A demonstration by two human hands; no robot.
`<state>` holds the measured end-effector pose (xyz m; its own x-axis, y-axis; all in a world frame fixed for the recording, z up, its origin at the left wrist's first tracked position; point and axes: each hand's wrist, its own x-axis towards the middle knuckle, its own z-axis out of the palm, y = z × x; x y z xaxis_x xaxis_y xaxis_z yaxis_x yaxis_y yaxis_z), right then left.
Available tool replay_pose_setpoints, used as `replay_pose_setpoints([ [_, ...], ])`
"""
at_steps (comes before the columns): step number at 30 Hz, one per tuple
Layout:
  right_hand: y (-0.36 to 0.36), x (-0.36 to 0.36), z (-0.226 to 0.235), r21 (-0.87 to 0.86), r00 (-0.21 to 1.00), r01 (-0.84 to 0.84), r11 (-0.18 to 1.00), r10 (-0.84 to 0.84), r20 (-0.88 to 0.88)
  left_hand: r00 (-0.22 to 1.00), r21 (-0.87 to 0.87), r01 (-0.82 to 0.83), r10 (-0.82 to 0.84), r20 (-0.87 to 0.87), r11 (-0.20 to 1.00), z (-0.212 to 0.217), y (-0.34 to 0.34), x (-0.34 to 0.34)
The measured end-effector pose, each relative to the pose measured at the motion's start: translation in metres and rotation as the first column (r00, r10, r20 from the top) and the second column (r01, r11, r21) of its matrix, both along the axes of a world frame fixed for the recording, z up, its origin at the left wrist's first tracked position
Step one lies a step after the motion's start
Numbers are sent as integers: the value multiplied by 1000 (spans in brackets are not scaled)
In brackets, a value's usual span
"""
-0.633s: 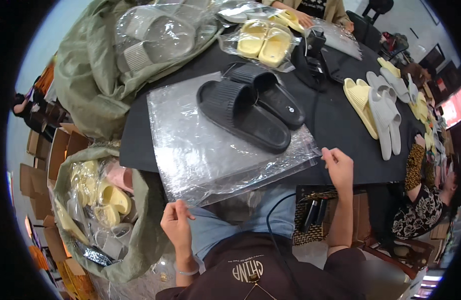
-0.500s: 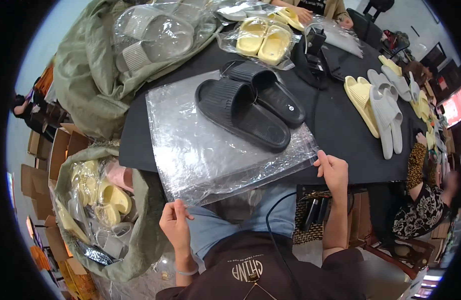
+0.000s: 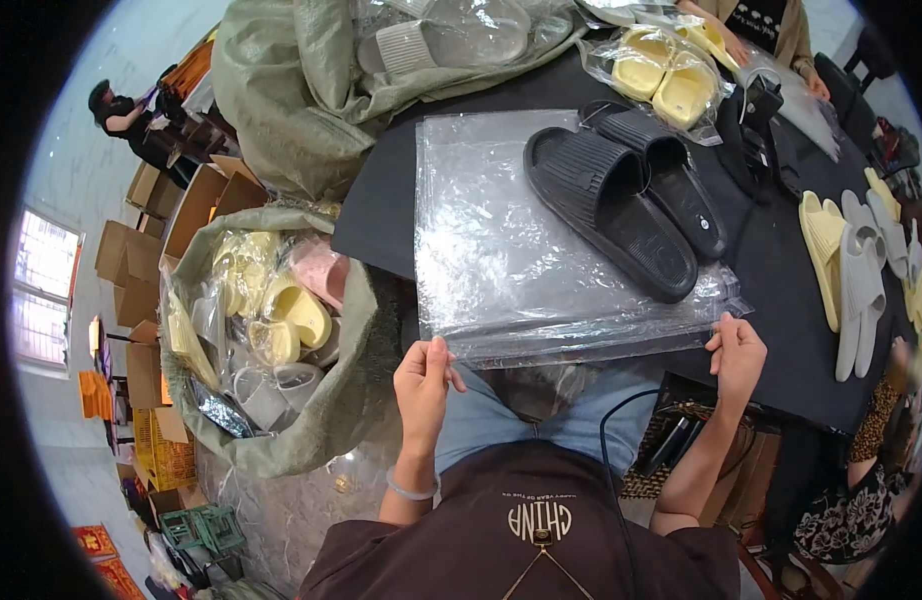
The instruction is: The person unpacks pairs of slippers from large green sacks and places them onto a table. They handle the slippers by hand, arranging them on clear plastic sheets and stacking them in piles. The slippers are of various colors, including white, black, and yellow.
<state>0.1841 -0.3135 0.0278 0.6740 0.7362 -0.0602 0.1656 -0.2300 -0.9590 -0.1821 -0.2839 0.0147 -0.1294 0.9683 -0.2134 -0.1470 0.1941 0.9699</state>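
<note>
A clear plastic bag [image 3: 481,220] lies flat over the near part of the black table, its front edge hanging past the rim. My left hand [image 3: 424,385] is closed at the bag's near left corner, thumb against the fingers. At the near right corner, my right hand [image 3: 738,358] pinches the edge in the same way. A pair of black slide slippers [image 3: 621,220] rests on the bag's right half, toes to the upper left, apart from both hands. The slippers appear to lie on top of the plastic rather than inside it.
Bagged yellow slippers [image 3: 671,75] lie beyond the black pair. Grey and yellow slippers [image 3: 851,270] stand in a row at the right. An open green sack [image 3: 281,460] full of bagged slippers sits at my left. A person's hand [image 3: 721,40] is across the table.
The view has swung left, so the table, slippers and hands appear farther right. Both hands stay at the bag's near corners, and the black slippers keep their place on it.
</note>
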Motion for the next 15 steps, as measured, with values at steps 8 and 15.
replay_pose_setpoints([
  [8,-13,-4,29,-270,896,37,962,87,434,745,273,-9,189,-640,962,-22,-5,-11],
  [15,79,-34,66,-192,473,-384,903,371,799,805,240,13,132,-578,971,-23,9,-10],
])
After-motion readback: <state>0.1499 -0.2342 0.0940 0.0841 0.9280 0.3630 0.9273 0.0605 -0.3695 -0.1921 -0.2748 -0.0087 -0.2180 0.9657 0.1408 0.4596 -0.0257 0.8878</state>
